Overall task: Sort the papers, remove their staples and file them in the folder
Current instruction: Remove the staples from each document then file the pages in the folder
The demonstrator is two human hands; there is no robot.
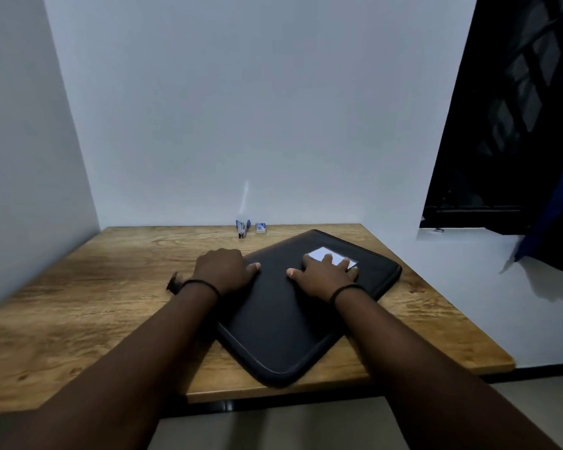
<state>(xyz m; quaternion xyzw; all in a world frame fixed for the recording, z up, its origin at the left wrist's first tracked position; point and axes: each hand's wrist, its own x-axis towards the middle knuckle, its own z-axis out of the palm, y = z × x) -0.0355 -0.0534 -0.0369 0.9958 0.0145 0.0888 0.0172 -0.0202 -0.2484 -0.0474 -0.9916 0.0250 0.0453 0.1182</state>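
Observation:
A black zip folder (290, 326) lies closed and turned at an angle on the wooden table (78, 306). It has a white label window (325, 254) near its far corner. My left hand (223, 269) rests on the folder's left edge with the fingers bent over it and the thumb on top. My right hand (325, 276) lies flat on the cover, fingers reaching onto the white label. No loose papers are in view.
A blue and silver stapler (242, 228) and a small box of staples (260, 228) stand at the table's back edge against the wall. A small dark object (173, 285) lies left of my left wrist. A dark window (501, 125) is at right.

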